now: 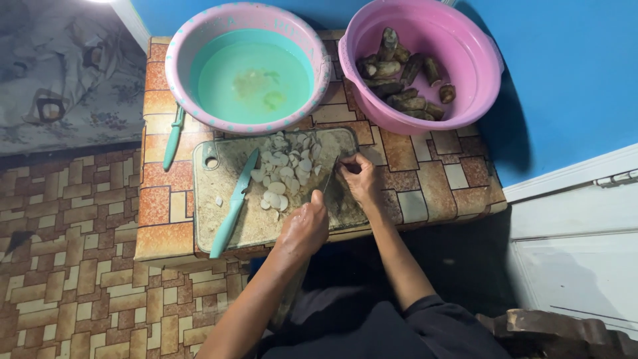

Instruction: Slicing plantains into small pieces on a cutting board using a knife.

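Note:
My left hand is closed in a fist at the front edge of the grey cutting board. A thin dark knife seems to run from it towards my right hand. My right hand's fingers are curled on the board beside a heap of white slices; what they pinch is hidden. A teal knife lies loose on the board, left of the slices.
A pink-rimmed basin of pale water stands behind the board. A pink basin at the back right holds several dark unpeeled roots. A teal peeler lies on the tiled table. The blue wall is close on the right.

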